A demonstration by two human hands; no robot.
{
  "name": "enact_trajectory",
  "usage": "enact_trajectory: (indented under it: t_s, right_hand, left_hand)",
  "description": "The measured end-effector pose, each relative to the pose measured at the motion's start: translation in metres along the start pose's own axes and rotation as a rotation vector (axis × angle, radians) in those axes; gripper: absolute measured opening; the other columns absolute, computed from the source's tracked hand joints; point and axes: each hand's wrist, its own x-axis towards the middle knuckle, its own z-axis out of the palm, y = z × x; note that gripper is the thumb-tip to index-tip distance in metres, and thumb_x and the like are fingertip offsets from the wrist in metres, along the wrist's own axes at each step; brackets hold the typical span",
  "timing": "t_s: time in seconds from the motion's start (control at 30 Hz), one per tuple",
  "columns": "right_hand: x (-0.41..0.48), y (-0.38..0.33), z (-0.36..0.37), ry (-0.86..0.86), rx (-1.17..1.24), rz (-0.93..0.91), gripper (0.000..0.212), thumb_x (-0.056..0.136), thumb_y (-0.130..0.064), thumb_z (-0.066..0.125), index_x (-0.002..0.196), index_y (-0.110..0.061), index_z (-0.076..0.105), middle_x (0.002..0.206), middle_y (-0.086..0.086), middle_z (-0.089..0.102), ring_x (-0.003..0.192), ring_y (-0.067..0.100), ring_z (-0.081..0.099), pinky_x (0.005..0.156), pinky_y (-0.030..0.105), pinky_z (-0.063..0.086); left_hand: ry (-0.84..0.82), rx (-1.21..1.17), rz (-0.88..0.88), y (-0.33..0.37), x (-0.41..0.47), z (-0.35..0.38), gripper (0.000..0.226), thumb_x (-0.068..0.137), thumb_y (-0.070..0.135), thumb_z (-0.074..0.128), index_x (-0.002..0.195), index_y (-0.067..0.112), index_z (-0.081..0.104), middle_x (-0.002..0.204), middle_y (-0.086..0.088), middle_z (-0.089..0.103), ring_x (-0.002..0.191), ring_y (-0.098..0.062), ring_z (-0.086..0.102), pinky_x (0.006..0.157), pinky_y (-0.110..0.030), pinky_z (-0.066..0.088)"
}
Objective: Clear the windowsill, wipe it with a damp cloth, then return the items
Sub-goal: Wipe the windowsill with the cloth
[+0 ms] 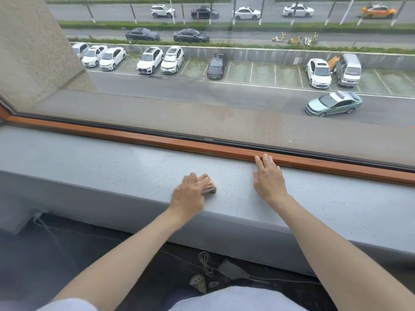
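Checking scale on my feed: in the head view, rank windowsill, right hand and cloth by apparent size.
1. windowsill
2. right hand
3. cloth, partly hidden under the left hand, so its full size is unsure.

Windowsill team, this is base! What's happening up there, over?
Left hand grips cloth, pressed on windowsill. Right hand flat on sill, fingertips at wooden frame. Nothing seen blocking the cloth.

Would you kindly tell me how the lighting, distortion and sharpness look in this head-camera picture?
Head view: soft, even daylight, with no hard shadows beside the left hand or right hand; the wide lens slants and slightly bows the wooden frame and windowsill; the cloth and both hands look slightly soft.
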Motion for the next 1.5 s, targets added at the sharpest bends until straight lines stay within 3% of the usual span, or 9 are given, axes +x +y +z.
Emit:
enact_trajectory:
  t_s: [0.2,0.27,0.5,0.77,0.97,1.2,1.27,1.4,1.5]
  right_hand:
    - [-0.005,0.019,-0.005,-0.07,0.029,-0.015,0.031,0.096,-0.008,0.035,0.125,-0.007,0.044,0.16,0.012,-0.001,0.148,0.026,0.0,0.117,0.049,0.013]
    - [-0.014,0.02,-0.003,-0.069,0.061,0.031,0.028,0.098,-0.015,0.037,0.124,-0.008,0.044,0.159,0.015,-0.001,0.148,0.027,-0.001,0.118,0.049,0.009]
    - [-0.057,0.007,0.004,0.01,0.158,-0.068,0.04,0.099,-0.017,0.038,0.139,-0.009,0.039,0.158,0.015,0.013,0.147,0.025,0.006,0.119,0.043,0.002]
    - [-0.094,0.024,0.015,0.053,0.087,-0.14,0.037,0.1,-0.019,0.039,0.135,-0.01,0.043,0.154,0.019,0.022,0.145,0.03,0.017,0.118,0.042,0.007]
    - [-0.09,0.034,0.0,0.024,0.141,-0.144,0.043,0.098,-0.028,0.042,0.139,-0.014,0.042,0.156,0.015,0.02,0.147,0.025,0.013,0.118,0.04,0.002]
    - [-0.086,0.068,-0.02,-0.003,0.156,-0.121,0.047,0.097,-0.034,0.045,0.14,-0.018,0.04,0.158,0.013,0.015,0.147,0.023,0.009,0.118,0.04,-0.003]
    - [-0.085,0.076,-0.022,-0.007,0.15,-0.116,0.047,0.098,-0.033,0.044,0.142,-0.019,0.039,0.158,0.012,0.015,0.147,0.023,0.008,0.118,0.041,-0.003]
    - [-0.088,0.088,-0.024,-0.029,0.118,-0.129,0.046,0.1,-0.031,0.039,0.144,-0.021,0.036,0.158,0.011,0.013,0.148,0.022,0.006,0.118,0.041,-0.003]
    - [-0.09,0.102,-0.026,-0.025,0.098,-0.116,0.044,0.1,-0.03,0.038,0.143,-0.022,0.036,0.158,0.011,0.014,0.147,0.022,0.006,0.118,0.042,-0.003]
  left_hand:
    - [0.22,-0.039,-0.692,-0.054,0.013,-0.018,0.036,0.092,0.015,0.041,0.125,0.015,0.056,0.108,-0.015,0.046,0.098,-0.03,0.045,0.074,-0.037,0.034]
    - [0.24,-0.061,-0.682,-0.016,0.012,-0.015,0.035,0.094,0.025,0.041,0.122,0.008,0.053,0.113,-0.016,0.047,0.101,-0.03,0.047,0.075,-0.038,0.039]
    - [0.084,-0.025,0.05,0.067,-0.031,0.013,0.049,0.062,0.004,0.069,0.11,0.013,0.066,0.081,-0.009,0.05,0.067,-0.021,0.051,0.044,-0.025,0.04]
    - [0.238,-0.025,-0.651,0.018,-0.014,-0.011,0.036,0.091,0.009,0.04,0.123,0.014,0.055,0.105,-0.012,0.047,0.091,-0.024,0.045,0.069,-0.031,0.036]
    - [-0.049,-0.027,0.049,0.087,-0.018,0.003,0.047,0.083,0.007,0.053,0.129,0.015,0.051,0.1,-0.009,0.045,0.084,-0.021,0.048,0.064,-0.024,0.039]
    - [0.126,0.006,-0.5,0.049,0.023,-0.006,0.037,0.09,0.01,0.046,0.126,0.005,0.049,0.111,-0.017,0.045,0.098,-0.028,0.045,0.073,-0.033,0.039]
    - [0.115,-0.03,-0.339,0.09,0.025,0.006,0.04,0.086,0.006,0.05,0.126,0.005,0.05,0.108,-0.017,0.047,0.09,-0.023,0.044,0.07,-0.028,0.043]
    - [0.025,-0.018,0.413,0.114,0.015,0.026,0.056,0.063,-0.015,0.06,0.116,0.004,0.063,0.083,-0.017,0.053,0.071,-0.027,0.052,0.051,-0.03,0.052]
    - [0.027,0.046,0.221,0.088,0.048,0.021,0.062,0.07,-0.018,0.053,0.125,0.008,0.059,0.092,-0.02,0.05,0.083,-0.037,0.05,0.062,-0.041,0.051]
